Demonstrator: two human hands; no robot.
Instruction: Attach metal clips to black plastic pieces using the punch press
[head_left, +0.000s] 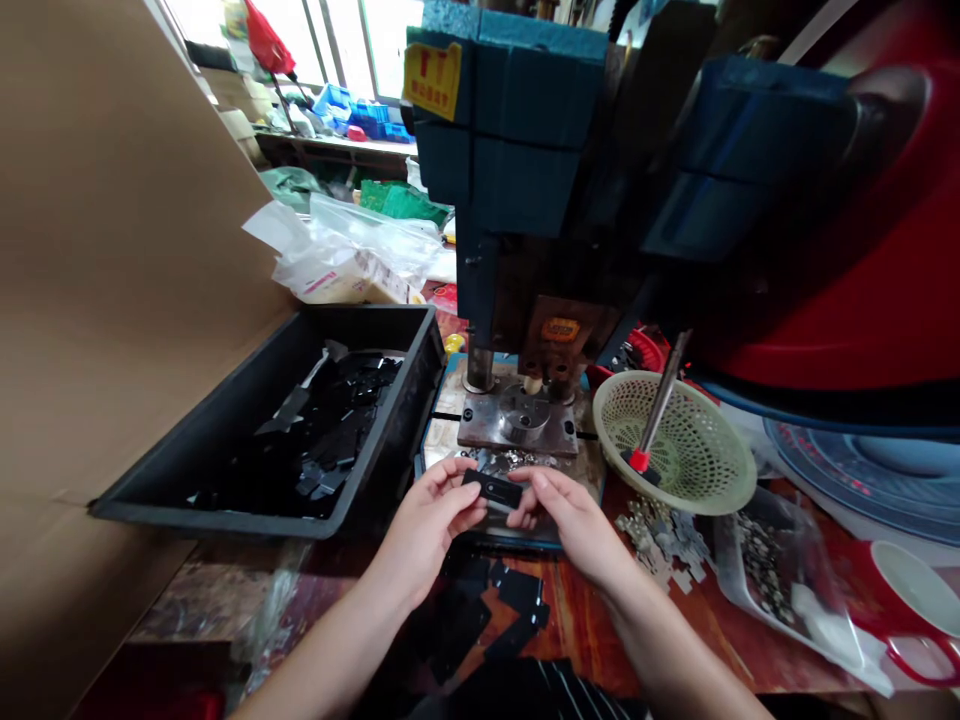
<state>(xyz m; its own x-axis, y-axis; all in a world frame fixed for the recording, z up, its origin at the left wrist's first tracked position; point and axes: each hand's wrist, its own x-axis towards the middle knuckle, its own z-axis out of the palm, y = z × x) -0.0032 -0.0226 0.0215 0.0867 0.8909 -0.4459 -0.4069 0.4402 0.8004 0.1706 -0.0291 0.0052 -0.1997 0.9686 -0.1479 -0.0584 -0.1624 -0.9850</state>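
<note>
Head view, only one here. A small black piece [495,489] sits between the person's two hands, over the front of the blue press base [592,485]. Key relation: its long axis runs crosswise, hand to hand, right end dipping slightly toward the person; the steel die plate [487,432] of the press [517,180] lies straight beyond it, just ahead and apart, roughly parallel to that axis.

Neither hand is clearly nearer; both are at the piece. Left hand [435,515]: narrow, thumb on top of the left end, index finger at the far edge. Right hand [566,510]: narrow too, fingertips around the right end; how firm, can't tell. So the piece lies right of the left hand, left of the right hand.

Around them: shiny metal bits [525,459] between piece and plate, black flat pieces [517,590] on the table nearer the person, dark tray [390,440] off left, pale green colander [712,440] and loose metal parts [664,540] off right.
</note>
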